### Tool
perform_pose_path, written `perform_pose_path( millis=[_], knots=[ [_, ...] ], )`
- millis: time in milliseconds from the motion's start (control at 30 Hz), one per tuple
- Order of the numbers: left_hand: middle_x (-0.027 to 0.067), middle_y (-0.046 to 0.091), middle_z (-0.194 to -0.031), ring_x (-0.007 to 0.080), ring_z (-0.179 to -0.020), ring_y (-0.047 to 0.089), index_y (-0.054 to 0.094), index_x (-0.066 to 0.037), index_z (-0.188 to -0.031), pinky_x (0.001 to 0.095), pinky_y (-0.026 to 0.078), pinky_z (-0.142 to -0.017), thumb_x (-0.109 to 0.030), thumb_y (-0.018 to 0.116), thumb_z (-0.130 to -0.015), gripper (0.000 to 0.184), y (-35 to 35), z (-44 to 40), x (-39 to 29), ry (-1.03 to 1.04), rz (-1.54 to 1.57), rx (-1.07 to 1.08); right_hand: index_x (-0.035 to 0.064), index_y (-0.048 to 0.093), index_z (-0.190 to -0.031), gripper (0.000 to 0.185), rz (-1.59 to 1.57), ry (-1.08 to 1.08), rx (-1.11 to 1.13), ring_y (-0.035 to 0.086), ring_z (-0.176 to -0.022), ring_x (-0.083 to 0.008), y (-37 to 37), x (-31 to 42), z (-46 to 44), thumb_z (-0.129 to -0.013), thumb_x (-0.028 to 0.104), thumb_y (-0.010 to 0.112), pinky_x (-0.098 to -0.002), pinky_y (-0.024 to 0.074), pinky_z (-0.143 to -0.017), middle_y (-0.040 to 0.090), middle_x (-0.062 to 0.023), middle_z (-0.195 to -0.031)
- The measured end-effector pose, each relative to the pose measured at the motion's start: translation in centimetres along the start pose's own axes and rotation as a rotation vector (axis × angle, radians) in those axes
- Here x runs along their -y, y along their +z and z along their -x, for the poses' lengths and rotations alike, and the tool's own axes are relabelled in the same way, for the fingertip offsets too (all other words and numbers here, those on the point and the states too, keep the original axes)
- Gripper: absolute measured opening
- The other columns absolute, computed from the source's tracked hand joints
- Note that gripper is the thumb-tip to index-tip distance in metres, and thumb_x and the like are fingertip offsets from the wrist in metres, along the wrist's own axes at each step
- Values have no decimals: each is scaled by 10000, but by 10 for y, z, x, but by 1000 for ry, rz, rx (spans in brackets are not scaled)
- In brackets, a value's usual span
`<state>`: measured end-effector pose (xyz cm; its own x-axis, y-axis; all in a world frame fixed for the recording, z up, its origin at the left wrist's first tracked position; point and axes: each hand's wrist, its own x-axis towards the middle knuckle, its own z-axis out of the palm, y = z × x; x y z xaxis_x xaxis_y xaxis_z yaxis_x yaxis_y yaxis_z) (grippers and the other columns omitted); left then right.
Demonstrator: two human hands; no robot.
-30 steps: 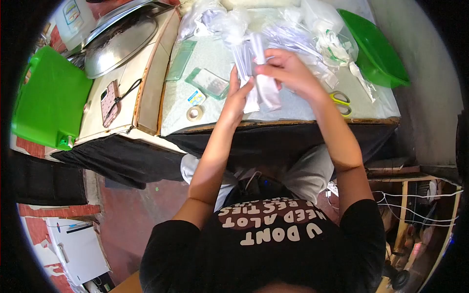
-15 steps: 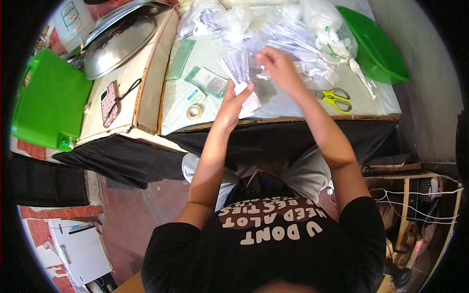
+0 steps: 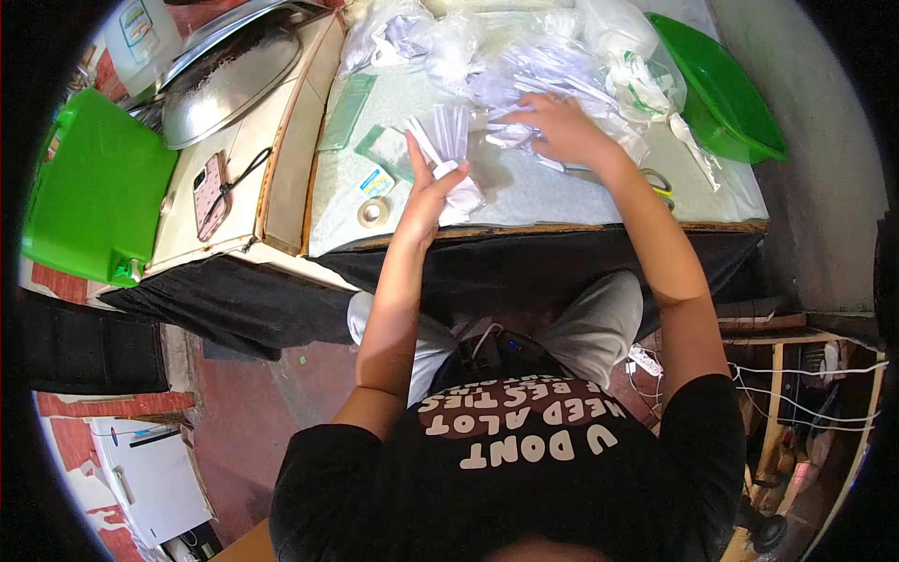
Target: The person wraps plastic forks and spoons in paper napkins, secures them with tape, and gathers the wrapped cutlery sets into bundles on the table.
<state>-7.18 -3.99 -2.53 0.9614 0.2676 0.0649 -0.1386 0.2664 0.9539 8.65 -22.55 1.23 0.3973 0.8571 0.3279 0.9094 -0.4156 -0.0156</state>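
Note:
My left hand (image 3: 429,197) is closed around the lower end of a small bundle of thin white strips (image 3: 451,133), which look like plastic or paper and fan out upward above the thumb. White crumpled wrapping (image 3: 462,200) shows below the thumb. My right hand (image 3: 573,136) lies over the near edge of a loose pile of white strips (image 3: 552,67), palm down with the fingers stretched out. Its fingertips touch or hover just above the strips; I cannot tell which. Scissors (image 3: 658,184) with green handles are partly hidden behind my right forearm.
A tape roll (image 3: 373,214), a small blue-and-yellow packet (image 3: 376,183) and a green-edged clear case (image 3: 386,148) lie left of my hands. Clear plastic bags (image 3: 613,33) and a green basin (image 3: 716,89) stand at the back right. A phone (image 3: 212,197) rests on the left counter.
My right hand has moved right and down from beside the bundle onto the pile, and its fingers have spread. My left hand has shifted slightly left with the bundle.

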Motion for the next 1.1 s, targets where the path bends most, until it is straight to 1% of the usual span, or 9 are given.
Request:
perform_pose_path(
  millis=[67, 200, 300, 433, 600, 700, 800, 967, 1100],
  knots=[
    [164, 157, -1474, 261, -1267, 336, -116, -121, -1449, 321, 318, -1008, -90, 609, -828, 954, -6, -6, 9, -14, 15, 8, 158, 617, -1100, 329, -94, 5, 53, 532, -1047, -270, 5, 0, -4, -777, 99, 616, -418, 380, -890, 586, -61, -1073],
    [180, 231, -1405, 268, -1094, 456, -155, -197, -1440, 346, 441, -842, -51, 590, -840, 968, -7, -9, 9, 83, -81, 54, 143, 673, -1022, 262, -394, -21, -141, 557, -1039, -254, 7, -11, -10, -801, 36, 581, -378, 432, -875, 605, -60, -1091],
    [189, -9, -1501, 266, -1341, 228, -167, -146, -1436, 320, 288, -1036, -75, 602, -832, 981, -2, -7, 5, 72, -50, 98, 138, 687, -1010, 292, -503, -34, -381, 555, -1069, -257, -17, 25, -4, -775, -9, 594, -353, 452, -877, 588, -69, -1152],
    [165, 65, -1501, 273, -1318, 287, -100, -163, -1455, 335, 327, -1025, -174, 527, -900, 837, 8, -2, 7, -49, 133, 112, 156, 685, -1043, 398, -627, -159, -403, 539, -1106, -260, -19, 63, 4, -732, -71, 584, -335, 441, -906, 575, -85, -1182],
    [149, 282, -1420, 358, -1128, 507, -42, -279, -1455, 505, 544, -735, -546, 322, -928, 693, 12, -6, 11, 22, 254, 190, 156, 684, -1053, 449, -746, -201, -279, 476, -1210, -277, -4, 77, 10, -717, -104, 538, -357, 419, -949, 539, -96, -1258],
    [148, 287, -1417, 350, -1138, 498, -31, -230, -1460, 519, 532, -751, -520, 377, -925, 733, 9, -10, 17, 13, 358, 131, 127, 640, -1112, 434, -696, -249, -221, 458, -1230, -293, 7, 75, 10, -755, -78, 505, -368, 402, -966, 519, -114, -1284],
    [136, 236, -1444, 273, -1250, 391, -72, -157, -1459, 347, 409, -961, -391, 520, -911, 840, 17, 0, 9, -36, 254, 142, 73, 556, -1171, 382, -781, -149, -215, 489, -1183, -313, 9, 82, 11, -805, -15, 495, -367, 426, -927, 553, -142, -1206],
    [159, 305, -1400, 319, -1152, 492, -106, -231, -1451, 437, 503, -822, -213, 576, -860, 903, 15, 8, 2, -123, 248, 202, 19, 491, -1148, 317, -927, -75, -289, 512, -1110, -357, 8, 68, 5, -832, 43, 506, -385, 406, -929, 587, -170, -1107],
    [169, 354, -1366, 362, -1078, 544, -115, -301, -1441, 494, 536, -696, -159, 556, -851, 905, 8, 8, 1, -149, 389, 203, 48, 566, -1087, 316, -238, 264, -189, 530, -1023, -329, 0, 18, 7, -771, 44, 560, -405, 418, -887, 580, -139, -1077]
  ],
)
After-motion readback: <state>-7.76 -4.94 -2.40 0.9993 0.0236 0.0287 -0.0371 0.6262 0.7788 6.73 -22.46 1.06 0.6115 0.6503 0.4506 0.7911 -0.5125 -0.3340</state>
